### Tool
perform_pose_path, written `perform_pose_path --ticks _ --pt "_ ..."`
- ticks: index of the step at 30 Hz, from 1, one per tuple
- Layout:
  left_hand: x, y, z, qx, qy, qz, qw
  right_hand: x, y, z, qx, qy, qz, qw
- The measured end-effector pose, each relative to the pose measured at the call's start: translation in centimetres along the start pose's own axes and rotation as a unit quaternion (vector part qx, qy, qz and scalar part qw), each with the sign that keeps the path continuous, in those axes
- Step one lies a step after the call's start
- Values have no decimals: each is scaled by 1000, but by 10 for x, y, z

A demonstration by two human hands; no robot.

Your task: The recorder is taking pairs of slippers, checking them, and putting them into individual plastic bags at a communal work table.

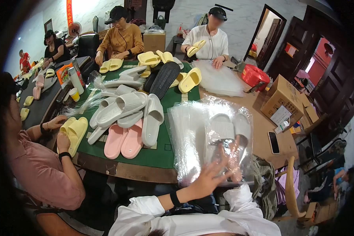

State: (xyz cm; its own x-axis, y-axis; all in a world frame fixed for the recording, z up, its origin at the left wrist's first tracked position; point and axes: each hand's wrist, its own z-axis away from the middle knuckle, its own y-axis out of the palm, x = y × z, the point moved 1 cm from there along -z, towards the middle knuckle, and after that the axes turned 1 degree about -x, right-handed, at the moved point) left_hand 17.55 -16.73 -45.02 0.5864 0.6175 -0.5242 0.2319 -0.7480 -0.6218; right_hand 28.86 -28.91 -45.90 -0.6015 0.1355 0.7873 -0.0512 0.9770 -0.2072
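A pair of light grey slippers (221, 128) lies in a clear plastic bag (246, 114) at the table's near edge. My right hand (235, 162) shows through the shiny film at the slippers' near end; glare and blur hide how its fingers are closed. Beside it, my left hand (210, 175) is slightly blurred, its fingers spread over the near part of the bag and apparently holding nothing. Just left of the slippers lies a stack of flat clear bags (185, 137).
Loose grey slippers (124, 106), pink slippers (124, 139) and a black slipper (165, 80) pile up on the green mat (165, 151). A phone (273, 142) and a cardboard box (281, 100) are at right. Co-workers handle yellow slippers (74, 133) around the table.
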Motion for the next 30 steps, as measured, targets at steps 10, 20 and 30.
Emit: perform_pose_path --ticks 10,20,30 --pt "50 23 24 -112 -227 145 957 0 -26 28 258 158 421 855" --pt "65 39 27 -91 -188 13 978 -32 3 43 141 76 451 878" --pt "80 41 41 -104 -204 60 971 -23 -15 32 82 -23 352 932"
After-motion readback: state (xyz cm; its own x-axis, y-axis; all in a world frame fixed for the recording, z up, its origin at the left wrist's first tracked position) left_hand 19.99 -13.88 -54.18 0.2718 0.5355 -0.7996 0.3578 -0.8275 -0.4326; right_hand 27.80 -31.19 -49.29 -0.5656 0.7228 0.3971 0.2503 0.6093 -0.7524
